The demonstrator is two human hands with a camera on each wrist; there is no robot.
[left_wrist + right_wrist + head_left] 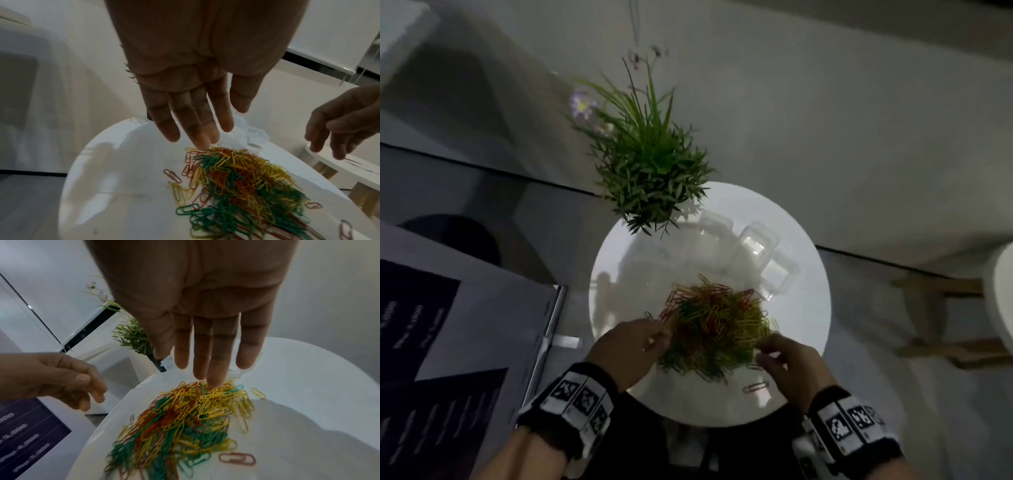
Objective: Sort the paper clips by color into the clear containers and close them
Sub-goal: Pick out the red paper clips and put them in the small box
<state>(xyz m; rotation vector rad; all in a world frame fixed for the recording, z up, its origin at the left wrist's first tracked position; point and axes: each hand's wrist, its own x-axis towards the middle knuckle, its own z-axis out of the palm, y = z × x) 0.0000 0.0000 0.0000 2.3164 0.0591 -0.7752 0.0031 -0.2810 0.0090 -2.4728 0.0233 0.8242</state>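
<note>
Both grips loose and empty over the paper clip pile point(714, 329) mid-frame; I reckon tangled colours could drag out together

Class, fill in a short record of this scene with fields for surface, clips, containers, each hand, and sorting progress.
Surface: round white table
Clips: mixed heap of red, yellow and green paper clips
Containers: clear plastic boxes beyond the heap, no clips visible inside
Left hand: fingers extended over the heap's left edge
Right hand: fingers extended over the heap's right edge
Progress: nothing sorted yet
</note>
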